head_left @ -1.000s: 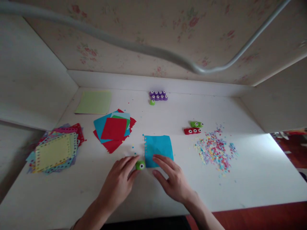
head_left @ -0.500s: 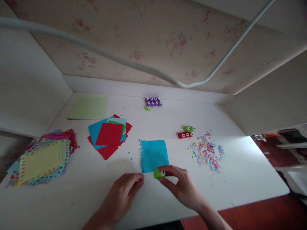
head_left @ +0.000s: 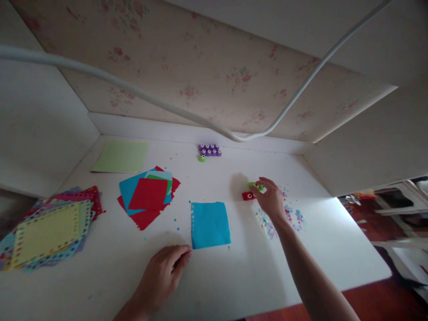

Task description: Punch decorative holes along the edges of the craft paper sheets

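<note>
My left hand [head_left: 167,269] rests on the table, fingers curled together, its fingertips at the lower left corner of a blue paper sheet [head_left: 210,225]. Whether they pinch that corner or anything else is hidden. Small punched holes line the sheet's left edge. Farther off to the right, my right hand [head_left: 271,198] has its thumb and fingers closed around a small green craft punch [head_left: 261,188] with a white eye-like top. Another green punch [head_left: 250,184] sits just left of it. A row of red punches [head_left: 246,196] lies in front, partly covered by the hand.
Purple punches [head_left: 209,151] and one green punch [head_left: 202,158] stand near the back wall. Red, blue and green sheets [head_left: 147,196] overlap at centre left. Punched sheets [head_left: 50,229] are stacked at far left, pale green paper [head_left: 120,156] behind. Confetti [head_left: 294,216] lies at right.
My right hand has carried the green punch from the blue sheet's lower edge away and right, to the other green and red punches. My left hand stays by the sheet's corner. The view has shifted slightly.
</note>
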### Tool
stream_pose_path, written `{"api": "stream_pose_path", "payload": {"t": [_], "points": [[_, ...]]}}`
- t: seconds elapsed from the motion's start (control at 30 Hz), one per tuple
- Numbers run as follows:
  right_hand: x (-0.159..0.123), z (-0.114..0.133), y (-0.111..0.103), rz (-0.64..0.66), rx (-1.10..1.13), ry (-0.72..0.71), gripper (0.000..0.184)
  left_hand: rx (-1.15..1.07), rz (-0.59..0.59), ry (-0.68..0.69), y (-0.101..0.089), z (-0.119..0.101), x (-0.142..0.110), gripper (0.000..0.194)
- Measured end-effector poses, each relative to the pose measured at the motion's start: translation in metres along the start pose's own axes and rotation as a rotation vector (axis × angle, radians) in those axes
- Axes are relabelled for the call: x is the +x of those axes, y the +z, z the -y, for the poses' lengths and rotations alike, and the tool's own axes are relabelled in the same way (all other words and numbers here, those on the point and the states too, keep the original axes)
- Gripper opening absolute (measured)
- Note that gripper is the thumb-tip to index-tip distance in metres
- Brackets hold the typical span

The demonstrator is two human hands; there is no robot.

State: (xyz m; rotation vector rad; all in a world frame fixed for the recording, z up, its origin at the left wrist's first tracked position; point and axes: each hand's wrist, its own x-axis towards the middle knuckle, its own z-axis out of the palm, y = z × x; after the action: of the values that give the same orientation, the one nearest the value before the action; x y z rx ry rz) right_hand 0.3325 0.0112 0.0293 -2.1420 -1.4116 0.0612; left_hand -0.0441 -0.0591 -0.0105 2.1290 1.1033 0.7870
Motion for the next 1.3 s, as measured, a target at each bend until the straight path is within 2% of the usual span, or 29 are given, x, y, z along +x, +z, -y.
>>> {"api": "stream_pose_path", "payload": {"t": [0.2, 0.33, 0.43, 0.53, 0.63, 0.77, 0.9, 1.07, 1.3], "points": [[0.011, -0.014, 0.024, 0.07, -0.19, -0.001, 0.027, 0.04, -0.009, 0.035, 0.0, -0.002, 0.003, 0.022], [0.013, -0.017, 0.027, 0.086, -0.227, 0.0, 0.025, 0.053, -0.004, 0.04, 0.001, -0.001, 0.002, 0.02], [0.014, -0.011, 0.024, 0.072, -0.243, -0.026, 0.034, 0.051, 0.005, 0.033, 0.002, -0.001, 0.002, 0.021], [0.014, 0.012, 0.025, 0.073, -0.192, -0.117, 0.037, 0.055, 0.016, 0.01, 0.003, -0.001, 0.003, 0.02], [0.015, 0.052, 0.038, 0.204, -0.093, -0.228, 0.034, 0.069, 0.031, 0.0, 0.004, -0.002, 0.004, 0.019], [0.026, 0.113, 0.076, 0.335, -0.042, -0.385, 0.037, 0.078, 0.033, -0.004, 0.004, -0.004, 0.004, 0.021], [0.05, 0.156, 0.113, 0.36, -0.062, -0.432, 0.047, 0.103, -0.013, 0.018, 0.004, -0.002, 0.004, 0.022], [0.067, 0.172, 0.135, 0.386, -0.106, -0.421, 0.039, 0.208, -0.013, 0.11, 0.008, 0.0, 0.002, 0.026], [0.058, 0.155, 0.129, 0.344, -0.099, -0.445, 0.033, 0.365, 0.085, 0.16, 0.013, -0.005, 0.002, 0.028]]}}
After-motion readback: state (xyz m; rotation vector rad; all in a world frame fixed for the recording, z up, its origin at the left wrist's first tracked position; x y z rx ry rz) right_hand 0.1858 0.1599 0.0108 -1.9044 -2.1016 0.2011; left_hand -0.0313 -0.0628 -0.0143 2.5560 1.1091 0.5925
